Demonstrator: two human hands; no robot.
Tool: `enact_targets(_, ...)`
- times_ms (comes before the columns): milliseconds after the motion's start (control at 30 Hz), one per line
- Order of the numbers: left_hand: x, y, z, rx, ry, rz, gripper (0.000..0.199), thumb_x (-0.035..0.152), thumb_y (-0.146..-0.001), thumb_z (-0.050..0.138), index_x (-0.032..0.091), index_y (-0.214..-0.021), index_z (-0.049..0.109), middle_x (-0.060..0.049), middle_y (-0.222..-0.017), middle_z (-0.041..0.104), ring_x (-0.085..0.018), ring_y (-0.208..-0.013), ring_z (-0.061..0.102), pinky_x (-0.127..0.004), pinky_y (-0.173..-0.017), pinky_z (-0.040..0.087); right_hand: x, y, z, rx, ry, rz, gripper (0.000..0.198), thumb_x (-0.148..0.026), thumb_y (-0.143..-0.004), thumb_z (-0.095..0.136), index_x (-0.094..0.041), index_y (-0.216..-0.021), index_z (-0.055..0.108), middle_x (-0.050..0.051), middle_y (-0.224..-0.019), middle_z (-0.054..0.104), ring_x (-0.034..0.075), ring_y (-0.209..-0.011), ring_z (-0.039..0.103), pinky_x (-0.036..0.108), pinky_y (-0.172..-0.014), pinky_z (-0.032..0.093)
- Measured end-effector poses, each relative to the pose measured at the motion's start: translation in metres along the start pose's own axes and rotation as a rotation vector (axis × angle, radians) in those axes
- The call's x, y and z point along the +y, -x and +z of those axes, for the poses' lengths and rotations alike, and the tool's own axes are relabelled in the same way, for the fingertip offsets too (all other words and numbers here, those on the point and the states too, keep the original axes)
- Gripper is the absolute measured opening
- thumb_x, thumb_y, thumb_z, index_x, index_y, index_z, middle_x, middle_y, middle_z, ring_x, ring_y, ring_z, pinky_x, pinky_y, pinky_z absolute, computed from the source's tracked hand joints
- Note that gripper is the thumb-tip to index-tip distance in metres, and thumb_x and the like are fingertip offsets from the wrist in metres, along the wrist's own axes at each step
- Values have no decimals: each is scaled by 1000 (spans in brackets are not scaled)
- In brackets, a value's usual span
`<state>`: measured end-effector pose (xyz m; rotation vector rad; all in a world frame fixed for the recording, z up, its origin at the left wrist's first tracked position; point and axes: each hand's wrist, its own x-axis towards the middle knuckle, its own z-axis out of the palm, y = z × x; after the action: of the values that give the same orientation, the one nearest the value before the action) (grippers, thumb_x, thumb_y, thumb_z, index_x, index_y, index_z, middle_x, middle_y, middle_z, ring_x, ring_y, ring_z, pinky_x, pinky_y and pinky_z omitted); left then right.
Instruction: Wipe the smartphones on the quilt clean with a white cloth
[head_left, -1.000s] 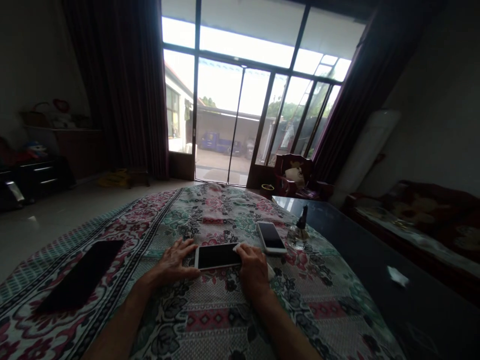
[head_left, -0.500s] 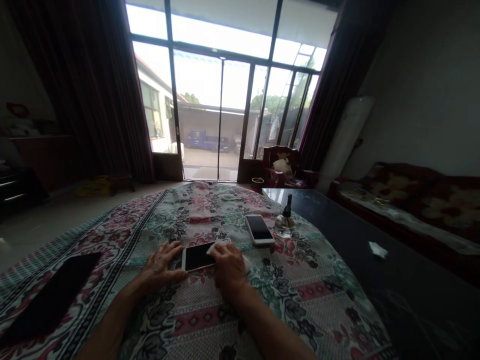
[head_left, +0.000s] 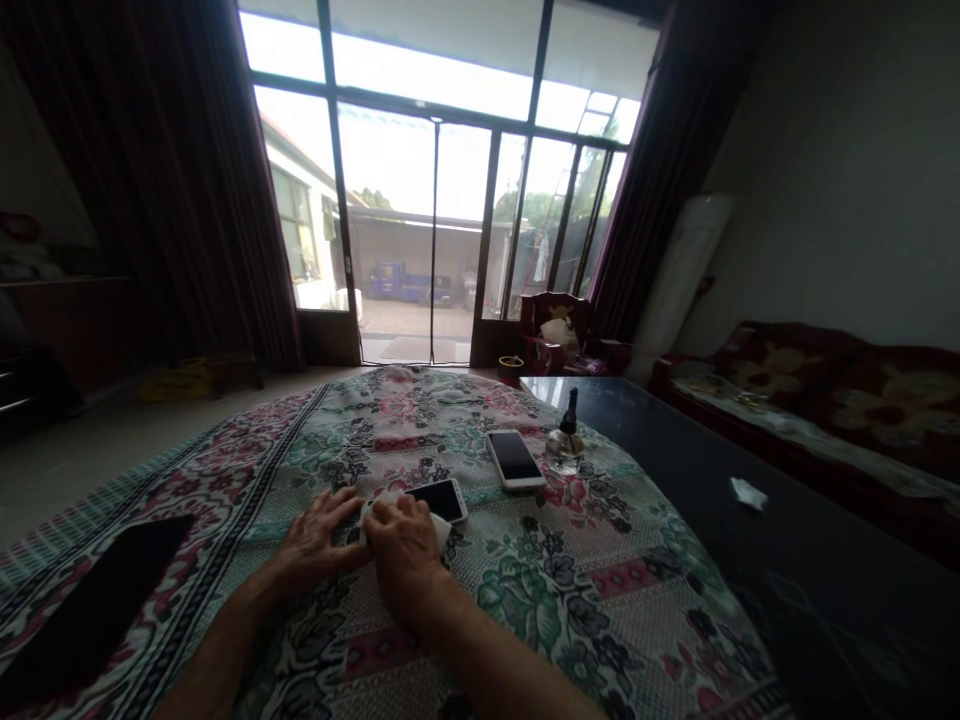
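A white-framed smartphone [head_left: 448, 500] with a dark screen lies flat on the flowered tablecloth [head_left: 517, 590]. My left hand [head_left: 319, 535] grips its left end, thumb near me and fingers on the far side. Pressed onto the left part of that screen is my right hand [head_left: 405, 545], its fingers curled over a white tissue [head_left: 441, 528]. The hand and tissue hide that end of the phone. A second white smartphone [head_left: 516, 460] lies face up just beyond, to the right. Beside it stands a clear glass spray bottle [head_left: 565, 448] with a black top.
A dark flat panel [head_left: 97, 610] lies on the cloth at left. On the black glossy tabletop [head_left: 675, 500] at right is a crumpled white tissue [head_left: 748, 494]. A sofa [head_left: 847, 400] runs along the right wall, and a wooden armchair [head_left: 559, 335] stands near the glass doors.
My right hand has slid left with the tissue, from the phone's right end to its left end, uncovering the right part of the screen. My left hand stays at the phone's left end.
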<state>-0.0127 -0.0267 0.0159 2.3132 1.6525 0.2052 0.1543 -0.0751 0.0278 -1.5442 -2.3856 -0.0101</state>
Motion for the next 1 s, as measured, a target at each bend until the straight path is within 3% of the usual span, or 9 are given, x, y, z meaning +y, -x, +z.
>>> enact_targets(100, 1, 1, -2, -12, 5, 11, 75, 54, -74, 62, 23, -141, 47, -7, -156, 32, -37, -146, 16, -54, -114, 22, 12, -1, -3, 20, -23, 68, 22, -26, -94, 51, -25, -112, 63, 4, -118, 63, 24, -106, 49, 36, -86, 36)
enact_targets(267, 0, 3, -2, 14, 57, 32, 73, 52, -76, 64, 23, -140, 49, -8, -156, 32, -39, -145, 15, -56, -114, 20, 57, 11, -21, 74, -18, 365, 29, -15, -93, 44, -24, -103, 69, 4, -117, 65, 23, -106, 50, 34, -85, 33)
enact_targets(367, 0, 4, -2, 11, 76, 38, 72, 53, -76, 64, 23, -139, 49, -8, -156, 33, -40, -145, 15, -58, -113, 20, 67, 14, -27, 97, -1, 454, 34, -10, -91, 42, -25, -106, 68, 5, -118, 64, 23, -105, 50, 34, -85, 33)
enact_targets(433, 1, 5, -2, 11, 78, 34, 71, 52, -76, 64, 23, -139, 49, -8, -156, 32, -40, -145, 15, -59, -113, 19, 59, 14, -23, 93, 1, 415, 33, -11, -91, 43, -25, -107, 68, 5, -118, 64, 24, -106, 49, 34, -85, 33)
enact_targets(667, 3, 3, -1, 10, 33, 6, 70, 47, -76, 64, 22, -140, 48, -8, -156, 32, -38, -145, 18, -53, -114, 22, 4, 3, 3, 33, -73, 41, 23, -24, -92, 51, -28, -108, 66, 2, -118, 64, 24, -105, 48, 36, -85, 34)
enact_targets(767, 5, 3, -3, -12, 9, 2, 73, 50, -76, 63, 21, -141, 47, -8, -157, 31, -38, -145, 17, -53, -114, 22, 15, 3, 0, 51, -90, 92, 21, -24, -93, 49, -28, -104, 68, 1, -115, 65, 23, -106, 48, 35, -86, 34)
enact_targets(933, 4, 4, -5, -31, 35, 7, 77, 54, -76, 61, 20, -143, 45, -9, -157, 28, -37, -146, 11, -57, -114, 17, 62, 11, -15, 116, -83, 359, 30, -14, -91, 47, -26, -109, 68, 1, -124, 63, 23, -110, 48, 34, -89, 33)
enact_targets(1000, 4, 4, -4, -29, 53, 16, 76, 54, -76, 61, 20, -142, 45, -9, -157, 28, -37, -147, 11, -56, -114, 17, 71, 14, -17, 120, -67, 367, 32, -13, -91, 46, -26, -110, 68, 0, -125, 63, 23, -109, 48, 34, -89, 34)
